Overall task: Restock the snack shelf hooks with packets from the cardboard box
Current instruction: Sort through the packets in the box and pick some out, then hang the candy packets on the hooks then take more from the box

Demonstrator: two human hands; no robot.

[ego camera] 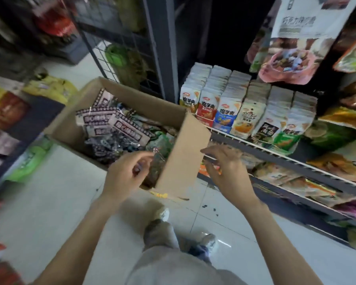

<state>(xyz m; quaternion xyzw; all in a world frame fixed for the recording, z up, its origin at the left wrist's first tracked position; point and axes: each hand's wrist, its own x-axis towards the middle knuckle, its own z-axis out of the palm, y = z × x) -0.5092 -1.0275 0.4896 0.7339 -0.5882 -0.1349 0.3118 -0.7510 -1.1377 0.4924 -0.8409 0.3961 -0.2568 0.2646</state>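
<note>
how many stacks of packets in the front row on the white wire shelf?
6, side by side, left to right: orange-fronted, red, blue, orange-and-white, black, green. More may sit hidden behind.

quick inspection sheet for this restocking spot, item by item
surface: pale tiled floor, a few dark specks near the feet
job's things: open cardboard box on the floor, holding dark-printed packets and green ones
clutter: loose snack bags on the floor at left
grippers: left hand pinches a clear packet at the box edge; right hand open, fingers spread beside the box flap
cables: nothing seen
surroundings: shelf with rows of upright packets, wire grid rack behind the box
</note>
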